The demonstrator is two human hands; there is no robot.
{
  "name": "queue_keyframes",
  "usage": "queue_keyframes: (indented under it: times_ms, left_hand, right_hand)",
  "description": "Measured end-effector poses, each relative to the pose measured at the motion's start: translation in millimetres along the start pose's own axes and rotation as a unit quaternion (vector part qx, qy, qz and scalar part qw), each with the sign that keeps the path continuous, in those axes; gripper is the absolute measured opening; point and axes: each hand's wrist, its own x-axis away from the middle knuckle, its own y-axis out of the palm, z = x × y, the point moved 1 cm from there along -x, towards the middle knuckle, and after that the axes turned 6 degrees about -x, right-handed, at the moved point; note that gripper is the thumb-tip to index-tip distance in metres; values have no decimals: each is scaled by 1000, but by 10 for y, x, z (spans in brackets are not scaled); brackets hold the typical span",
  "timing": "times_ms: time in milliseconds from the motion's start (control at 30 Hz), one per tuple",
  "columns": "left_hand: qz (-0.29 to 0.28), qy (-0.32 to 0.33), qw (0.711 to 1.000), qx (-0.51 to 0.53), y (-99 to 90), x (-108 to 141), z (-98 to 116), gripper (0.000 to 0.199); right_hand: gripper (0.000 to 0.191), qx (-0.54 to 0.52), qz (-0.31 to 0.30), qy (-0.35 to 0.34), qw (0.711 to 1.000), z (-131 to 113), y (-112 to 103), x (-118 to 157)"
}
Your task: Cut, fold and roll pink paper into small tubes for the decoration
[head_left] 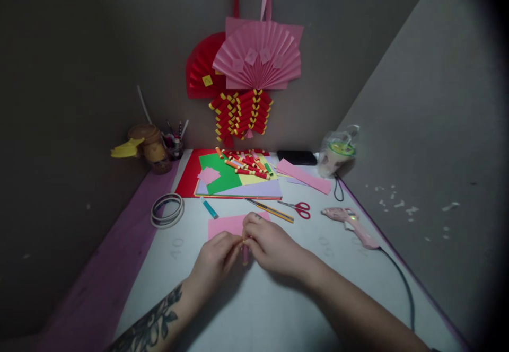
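Observation:
Both hands meet low over the white table sheet [191, 309]. Between their fingertips is a small pink paper roll [245, 254], held upright with a yellowish band near its top. My left hand [217, 254] pinches it from the left, thumb and forefinger together. From the other side my right hand [270, 243] closes on the roll's top, its fingers curled. Part of the roll is hidden by the fingers. Just behind the hands lies a pink paper sheet [225, 227], partly covered by them.
Beyond lie a yellow cutter [274, 211], red-handled scissors [303, 210], a teal tube [209, 208] and tape rolls [167, 210]. A corded pink glue gun [350, 225] rests at right. Finished paper rolls [248, 166] sit on coloured sheets [238, 188]. A cup [153, 148] stands back left.

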Motion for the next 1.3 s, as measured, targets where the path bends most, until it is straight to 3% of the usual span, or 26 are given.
queue_keyframes:
  times_ms: [200, 667, 900, 1067, 1300]
  left_hand:
    - [8, -25, 1000, -7, 5, 13, 18, 17]
    - [4, -40, 999, 26, -34, -12, 57, 16]
    - [-5, -21, 1000, 20, -15, 1, 21, 16]
    - [9, -56, 998, 14, 0, -15, 28, 14]
    - [14, -94, 995, 38, -4, -16, 36, 16]
  right_hand:
    - [14, 30, 3, 1, 1000, -17, 77, -9]
    - [19, -51, 33, -13, 998, 23, 42, -20]
    - [15, 10, 30, -6, 999, -3, 12, 8]
    - [14, 88, 4, -1, 996, -40, 65, 16]
    - [14, 57, 16, -4, 998, -7, 88, 16]
